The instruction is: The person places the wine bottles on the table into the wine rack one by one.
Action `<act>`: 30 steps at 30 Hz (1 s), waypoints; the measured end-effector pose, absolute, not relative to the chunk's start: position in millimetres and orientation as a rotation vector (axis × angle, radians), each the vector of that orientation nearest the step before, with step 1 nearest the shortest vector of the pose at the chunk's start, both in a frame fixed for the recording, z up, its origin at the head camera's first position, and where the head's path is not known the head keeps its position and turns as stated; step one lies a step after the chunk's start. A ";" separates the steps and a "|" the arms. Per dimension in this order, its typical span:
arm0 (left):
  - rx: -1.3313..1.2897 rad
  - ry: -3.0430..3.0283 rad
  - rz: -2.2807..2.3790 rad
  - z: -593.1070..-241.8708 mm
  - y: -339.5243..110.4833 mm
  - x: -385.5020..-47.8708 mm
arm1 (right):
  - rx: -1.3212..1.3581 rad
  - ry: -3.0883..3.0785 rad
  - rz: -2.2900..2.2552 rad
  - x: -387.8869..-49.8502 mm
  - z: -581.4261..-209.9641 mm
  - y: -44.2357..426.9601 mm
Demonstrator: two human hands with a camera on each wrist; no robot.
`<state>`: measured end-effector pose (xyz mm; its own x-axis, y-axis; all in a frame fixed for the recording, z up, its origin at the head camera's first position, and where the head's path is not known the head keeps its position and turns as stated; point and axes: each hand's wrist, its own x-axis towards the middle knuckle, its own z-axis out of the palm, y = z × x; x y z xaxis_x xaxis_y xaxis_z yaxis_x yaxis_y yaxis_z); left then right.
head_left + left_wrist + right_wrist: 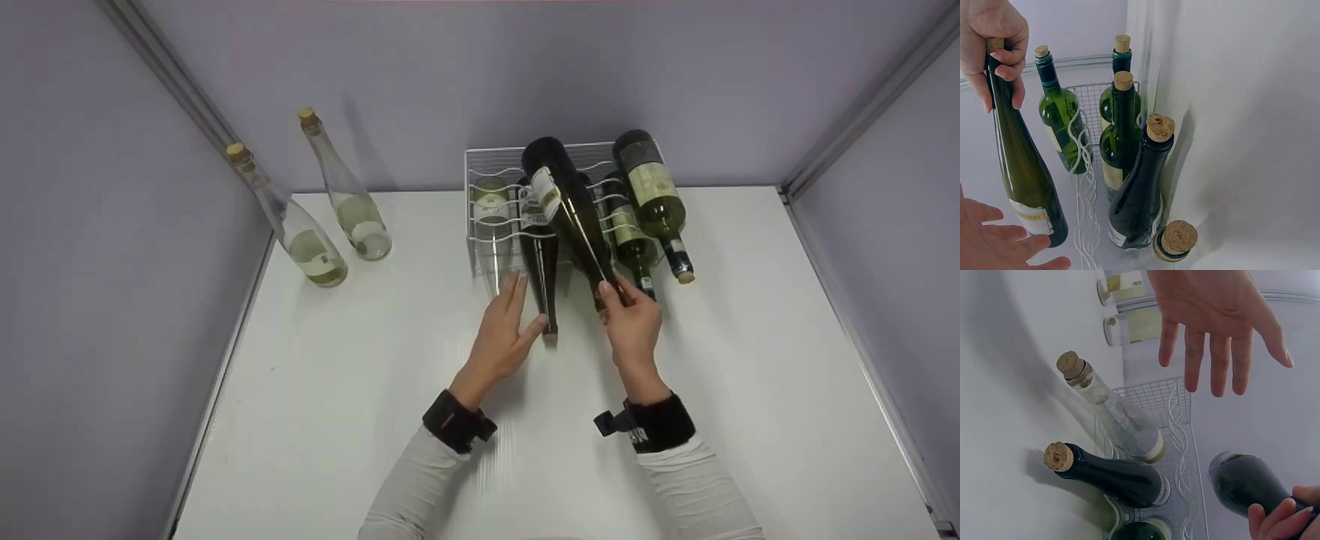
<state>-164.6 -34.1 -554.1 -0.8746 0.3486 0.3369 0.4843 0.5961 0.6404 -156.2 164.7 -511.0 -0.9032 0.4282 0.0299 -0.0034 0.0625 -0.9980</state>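
My right hand (pixel 634 322) grips a dark wine bottle (pixel 570 202) by its corked neck, its base raised above the wire rack (pixel 466 195). In the left wrist view that bottle (pixel 1027 169) hangs clear of the rack's wavy wires, white label near its base. My left hand (pixel 499 330) holds nothing; its fingers are extended, and in the right wrist view the left hand (pixel 1213 320) is apart from the bottles. Below it lie a clear bottle (pixel 1126 419) and a dark bottle (pixel 1117 478) in the rack, necks toward me.
Green bottles (pixel 1064 124) occupy the rack's right side, one (pixel 651 180) on its upper level. Two corked clear bottles, a nearer one (pixel 300 232) and a farther one (pixel 352 202), stand upright on the white table (pixel 315 420) at left. A grey wall (pixel 420 82) rises behind the rack.
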 end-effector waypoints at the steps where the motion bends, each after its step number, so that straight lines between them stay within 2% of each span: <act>1: -0.697 -2.648 -1.139 -554.4 -33.6 -164.9 | -0.432 -2.019 1.920 -157.2 -511.0 165.1; 21: -0.693 -2.675 -1.148 -558.8 -25.7 -166.6 | -0.659 -1.901 2.097 -174.5 -506.8 176.0; 30: -0.711 -2.670 -1.136 -558.3 -24.6 -167.0 | -0.663 -1.858 2.157 -179.7 -511.9 180.3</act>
<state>-167.0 -24.6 -558.3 -0.8756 0.3643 0.3171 0.4812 0.6002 0.6390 -179.7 180.3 -511.9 -0.8747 0.4448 -0.1926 0.1247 -0.1774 -0.9762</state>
